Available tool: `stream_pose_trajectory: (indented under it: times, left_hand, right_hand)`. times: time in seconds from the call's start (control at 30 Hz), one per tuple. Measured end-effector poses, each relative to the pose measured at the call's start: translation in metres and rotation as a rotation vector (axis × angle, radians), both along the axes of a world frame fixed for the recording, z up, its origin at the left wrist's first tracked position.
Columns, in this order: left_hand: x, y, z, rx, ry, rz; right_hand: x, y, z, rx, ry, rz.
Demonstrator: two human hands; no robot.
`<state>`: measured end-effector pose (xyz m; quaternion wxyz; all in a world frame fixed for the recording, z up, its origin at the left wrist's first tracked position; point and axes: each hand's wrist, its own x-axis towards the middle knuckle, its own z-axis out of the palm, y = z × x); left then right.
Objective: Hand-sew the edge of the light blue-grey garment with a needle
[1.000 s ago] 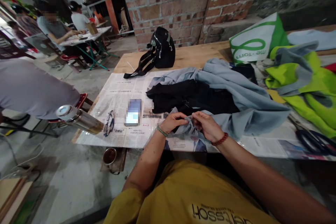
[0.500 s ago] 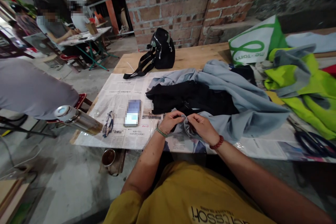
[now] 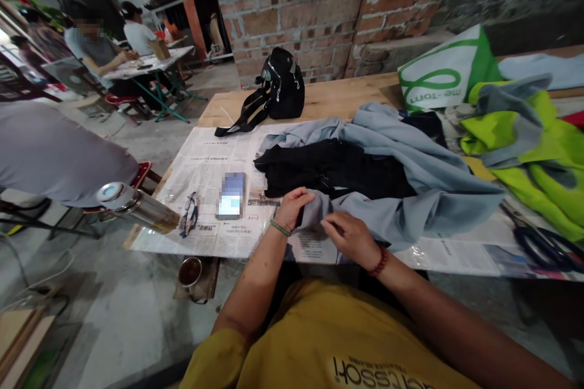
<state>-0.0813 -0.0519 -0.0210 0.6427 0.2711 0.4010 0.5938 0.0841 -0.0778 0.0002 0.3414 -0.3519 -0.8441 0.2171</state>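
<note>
Grey cloth (image 3: 392, 216) lies in loose folds along the front of the table. My left hand (image 3: 291, 206), with a green bead bracelet at the wrist, pinches its left end between thumb and fingers. My right hand (image 3: 353, 237), wearing a red bracelet, is just right of that, over the cloth. Its thumb and fingertips are pressed together; anything between them is too small to make out. Black cloth (image 3: 328, 164) is spread beyond both hands, on top of more of the grey cloth.
On the newspaper-covered table (image 3: 205, 158) are a phone (image 3: 230, 196), glasses (image 3: 190, 214), a steel-capped bottle (image 3: 137, 209) and scissors (image 3: 542, 243). Farther back stand a black bag (image 3: 286, 85) and a green-white bag (image 3: 447, 73). Yellow-green cloth (image 3: 547, 158) lies right. People sit left.
My right hand has come away from my left fingertips, slightly down. The grey cloth, bunched between both hands before, now hangs flatter from my left pinch.
</note>
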Motion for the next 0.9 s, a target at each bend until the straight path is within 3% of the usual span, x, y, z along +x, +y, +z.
stream_pose_trajectory:
  times: [0.17, 0.37, 0.7, 0.9]
  left_hand:
    - [-0.001, -0.002, -0.003, -0.013, 0.009, -0.099]
    - [-0.001, -0.004, -0.005, -0.009, 0.037, -0.188]
    - [-0.001, -0.003, -0.006, 0.005, 0.040, -0.213]
    - [-0.001, -0.003, -0.007, 0.007, 0.025, -0.202]
  right_hand:
    - [0.007, 0.023, -0.011, -0.050, 0.073, -0.175]
    - [0.002, 0.020, -0.011, 0.045, 0.064, -0.067]
    - [-0.001, 0.022, -0.014, 0.169, -0.018, -0.136]
    - [0.003, 0.022, -0.016, 0.307, -0.113, -0.093]
